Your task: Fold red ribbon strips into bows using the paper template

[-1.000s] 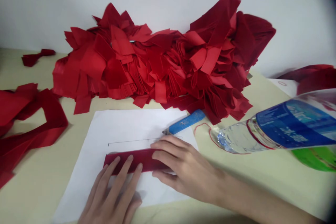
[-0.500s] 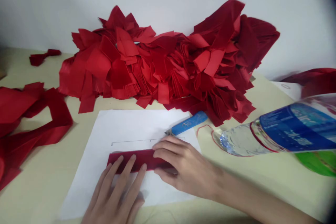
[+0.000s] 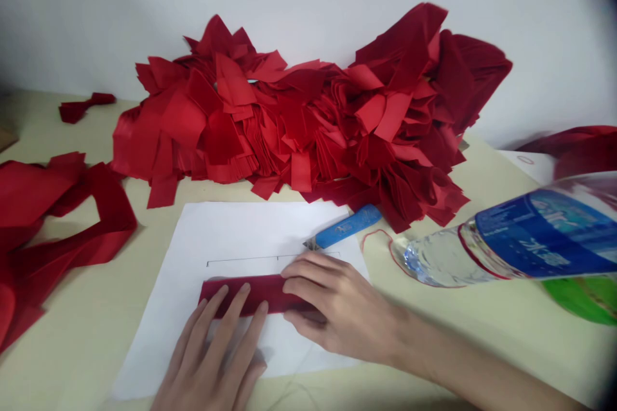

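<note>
A dark red folded fabric strip (image 3: pixel 270 295) lies flat on a white sheet of paper (image 3: pixel 178 321), just below a thin ruled line with tick marks. My left hand (image 3: pixel 216 347) rests with spread fingers, its fingertips on the strip's left half. Around the strip's right end, my right hand (image 3: pixel 337 305) has its fingers curled, thumb at the lower edge and fingers at the upper, covering that end. Beyond my right hand, a blue cutter (image 3: pixel 347 226) lies across the paper's upper right edge.
A large heap of red fabric pieces (image 3: pixel 299 122) spans the back against the wall. Long red strips (image 3: pixel 110 218) lie at the left. A water bottle (image 3: pixel 544 231) lies on its side at the right, by a green round object (image 3: pixel 583 298). A small red scrap (image 3: pixel 74 109) sits back left.
The view has shifted very slightly. Both hands keep nearly the same places on the red strip.
</note>
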